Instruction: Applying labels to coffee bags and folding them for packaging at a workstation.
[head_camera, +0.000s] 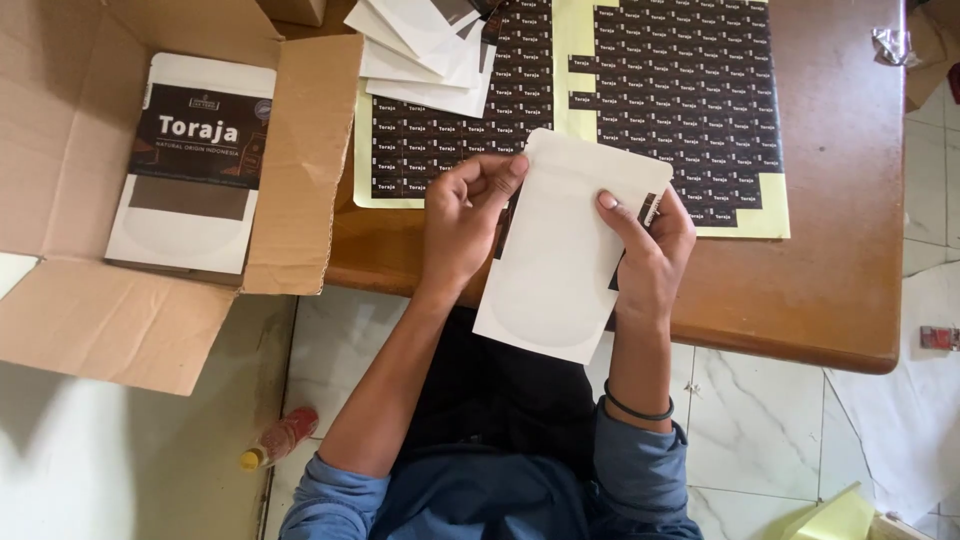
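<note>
One white pouch (560, 250) is held above the near edge of the table (830, 280), tilted, its blank side up. The left hand (465, 220) grips its left edge, fingers (500, 175) curled over the top corner; the right hand (650, 250) grips the right edge, thumb on the face, and also pinches one small dark sticker (650, 208) against that edge.

Behind the pouch lies one yellow backing sheet (570, 60) covered in rows of dark stickers, too many to count, with gaps where some are gone. The pouch and both hands hide the sheet's lower middle. A loose stack of blank pouches (425, 60), about five, overlaps the sheet's top left corner.

To the left stands one open cardboard box (300, 150) with one labelled pouch (195, 160) lying flat inside. On the floor by the box lies one small bottle (280, 438) with a yellow cap. A crumpled bit of foil (890, 45) sits at the table's far right corner.
</note>
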